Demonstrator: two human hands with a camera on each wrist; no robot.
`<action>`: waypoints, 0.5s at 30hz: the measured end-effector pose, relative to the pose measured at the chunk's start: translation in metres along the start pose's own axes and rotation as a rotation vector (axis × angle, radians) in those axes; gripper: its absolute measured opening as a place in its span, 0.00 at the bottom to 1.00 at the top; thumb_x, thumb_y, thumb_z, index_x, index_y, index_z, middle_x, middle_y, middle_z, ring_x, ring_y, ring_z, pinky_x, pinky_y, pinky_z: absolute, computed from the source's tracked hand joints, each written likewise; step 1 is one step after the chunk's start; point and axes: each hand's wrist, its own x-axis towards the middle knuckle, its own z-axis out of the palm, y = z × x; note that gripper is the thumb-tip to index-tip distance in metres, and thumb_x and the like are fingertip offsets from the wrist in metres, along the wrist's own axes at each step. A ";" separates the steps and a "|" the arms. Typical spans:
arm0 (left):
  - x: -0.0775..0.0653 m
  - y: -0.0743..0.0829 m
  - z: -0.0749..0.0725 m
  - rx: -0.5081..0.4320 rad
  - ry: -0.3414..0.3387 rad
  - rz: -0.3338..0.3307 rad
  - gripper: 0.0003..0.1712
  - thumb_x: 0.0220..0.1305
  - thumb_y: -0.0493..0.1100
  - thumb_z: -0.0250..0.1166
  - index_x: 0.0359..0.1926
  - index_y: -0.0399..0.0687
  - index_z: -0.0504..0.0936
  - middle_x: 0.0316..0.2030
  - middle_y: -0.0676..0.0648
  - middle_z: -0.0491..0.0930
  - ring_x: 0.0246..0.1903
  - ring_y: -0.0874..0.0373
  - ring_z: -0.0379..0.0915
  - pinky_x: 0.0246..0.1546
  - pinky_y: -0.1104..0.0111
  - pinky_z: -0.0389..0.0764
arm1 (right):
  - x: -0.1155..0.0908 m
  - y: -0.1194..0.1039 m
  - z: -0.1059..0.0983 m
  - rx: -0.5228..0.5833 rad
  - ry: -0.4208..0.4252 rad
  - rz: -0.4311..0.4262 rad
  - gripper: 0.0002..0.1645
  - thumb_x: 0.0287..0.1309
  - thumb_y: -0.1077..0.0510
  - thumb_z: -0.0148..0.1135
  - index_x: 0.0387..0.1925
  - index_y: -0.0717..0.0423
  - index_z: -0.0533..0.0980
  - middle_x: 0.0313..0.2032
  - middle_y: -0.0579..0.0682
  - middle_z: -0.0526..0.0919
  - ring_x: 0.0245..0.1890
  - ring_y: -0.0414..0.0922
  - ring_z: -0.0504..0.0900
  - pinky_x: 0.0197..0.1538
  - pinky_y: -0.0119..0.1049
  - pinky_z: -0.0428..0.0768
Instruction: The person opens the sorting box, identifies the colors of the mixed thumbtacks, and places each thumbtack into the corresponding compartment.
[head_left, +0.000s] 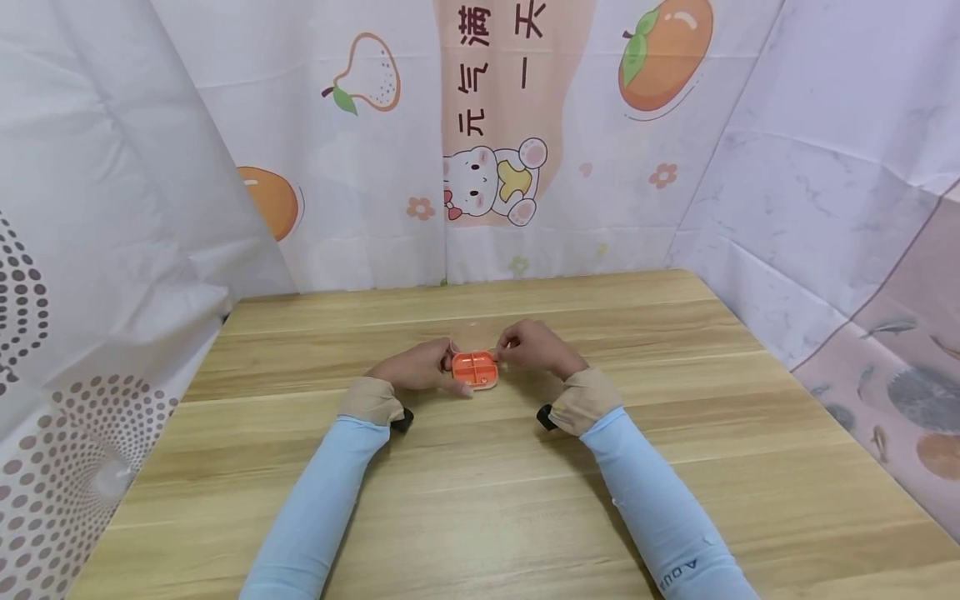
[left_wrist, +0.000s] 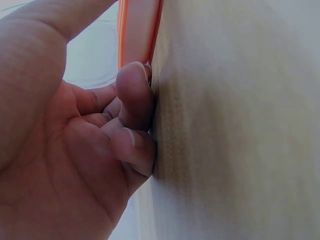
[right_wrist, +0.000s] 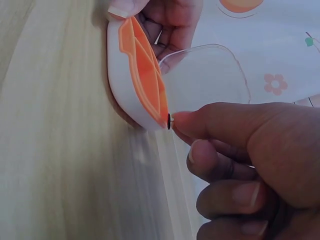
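Note:
A small pill box (head_left: 474,360) with an orange divided inside and a white body sits on the table, its clear lid (right_wrist: 212,75) raised at the back. My left hand (head_left: 422,365) holds the box from the left, thumb on the near edge and fingers behind, by the lid. At the right edge, my right hand (head_left: 534,345) pinches a tiny stud-like piece (right_wrist: 170,121) with a dark round face between thumb and index finger; I cannot tell exactly what it is. Small pale bits (head_left: 483,381) show in a near compartment.
The wood-grain table (head_left: 480,500) spreads around both arms. Behind it hangs a white curtain (head_left: 360,200) printed with fruit and a cartoon figure. More cloth hangs along the left and right sides. Light blue sleeves (head_left: 318,500) cover the forearms.

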 end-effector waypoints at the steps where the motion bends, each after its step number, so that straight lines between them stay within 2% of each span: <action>1: 0.000 0.000 0.000 0.001 0.001 0.001 0.37 0.47 0.62 0.75 0.49 0.46 0.72 0.38 0.50 0.77 0.34 0.58 0.67 0.36 0.68 0.71 | 0.000 -0.001 0.000 0.001 -0.002 -0.003 0.05 0.59 0.55 0.66 0.32 0.52 0.83 0.27 0.44 0.82 0.27 0.42 0.75 0.30 0.34 0.73; 15: 0.000 -0.001 -0.002 0.024 0.005 0.017 0.35 0.48 0.61 0.75 0.48 0.46 0.71 0.35 0.49 0.75 0.32 0.60 0.66 0.32 0.71 0.69 | 0.004 -0.010 0.011 0.014 0.040 -0.018 0.03 0.58 0.52 0.68 0.31 0.46 0.84 0.25 0.44 0.80 0.25 0.42 0.73 0.29 0.34 0.71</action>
